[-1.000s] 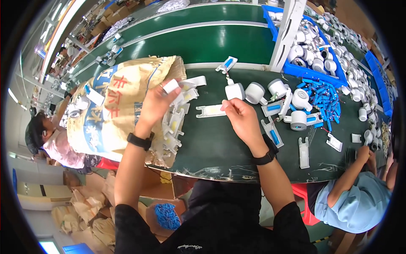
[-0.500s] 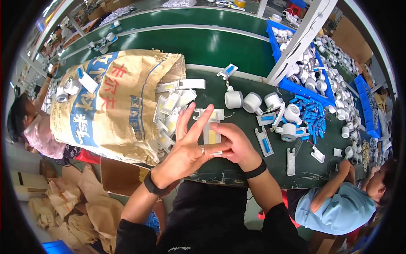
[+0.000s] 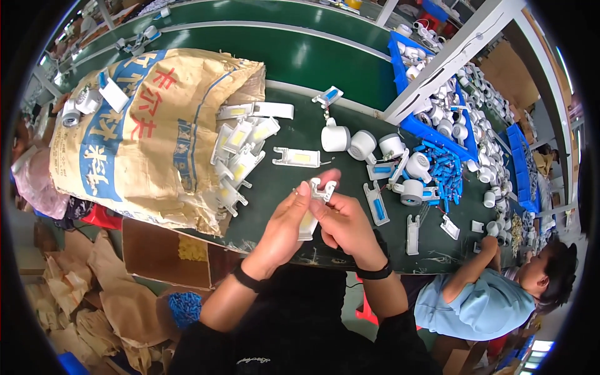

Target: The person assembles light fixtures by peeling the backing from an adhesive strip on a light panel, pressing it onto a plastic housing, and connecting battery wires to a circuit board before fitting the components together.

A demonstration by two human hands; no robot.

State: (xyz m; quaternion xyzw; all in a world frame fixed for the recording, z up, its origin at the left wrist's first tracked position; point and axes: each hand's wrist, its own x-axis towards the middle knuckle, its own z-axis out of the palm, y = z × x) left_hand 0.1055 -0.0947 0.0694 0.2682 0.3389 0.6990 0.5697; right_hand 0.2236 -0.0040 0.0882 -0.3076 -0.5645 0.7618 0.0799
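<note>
A dark green tabletop spans the middle of the frame, its near edge scuffed with pale scratches. At left lies a big tan paper sack, mouth to the right — and at that mouth sits a heap of white casings with yellow strips. A lone casing lies near the centre. Right of centre are round white-and-grey heads, white holders with blue inserts and piled blue cylinders — below them, a narrow white piece.

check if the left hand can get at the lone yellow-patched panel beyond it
Probably yes: the yellow-patched panel lies uncovered just beyond the left hand, though that hand is holding another white part.
</note>
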